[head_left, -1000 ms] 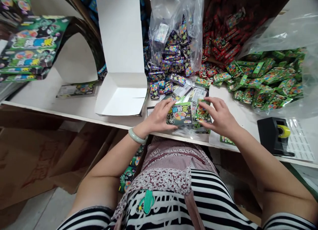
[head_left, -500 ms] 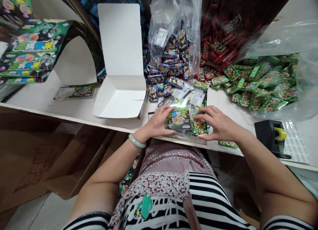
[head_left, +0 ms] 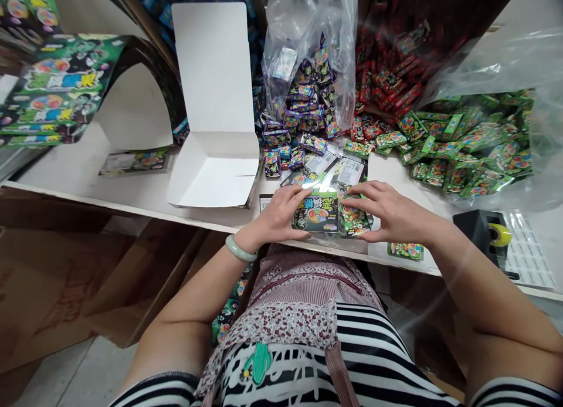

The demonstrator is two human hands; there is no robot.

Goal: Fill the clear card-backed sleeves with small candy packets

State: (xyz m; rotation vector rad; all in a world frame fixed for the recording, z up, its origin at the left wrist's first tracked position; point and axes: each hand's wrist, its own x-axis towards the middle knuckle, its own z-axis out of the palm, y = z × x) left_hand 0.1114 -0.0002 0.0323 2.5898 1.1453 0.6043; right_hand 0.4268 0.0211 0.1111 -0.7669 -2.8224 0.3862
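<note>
My left hand [head_left: 282, 214] grips the left edge of a flat black-and-green printed packet [head_left: 323, 213] at the table's front edge, thumb below and fingers above. Against the packet's right side lies a green patterned packet [head_left: 354, 218]. My right hand [head_left: 387, 212] has its fingers curled over the right part of that green packet, with the thumb at its lower edge. Beneath and behind them are more flat printed packets [head_left: 350, 171] with pale labels. A single small green packet [head_left: 405, 251] rests by my right wrist.
An open white box [head_left: 214, 171] stands on the left. Behind are piles of purple packets [head_left: 308, 105], red packets [head_left: 391, 90] and green packets [head_left: 481, 146], some in clear plastic bags. A tape dispenser [head_left: 479, 234] and a label sheet [head_left: 528, 254] lie right. Folded printed cardboard [head_left: 61, 93] stands left.
The black-and-green packet and the green one have shifted slightly and lie more level, side by side. My right hand has moved a little to the right. Elsewhere the view shifts only slightly.
</note>
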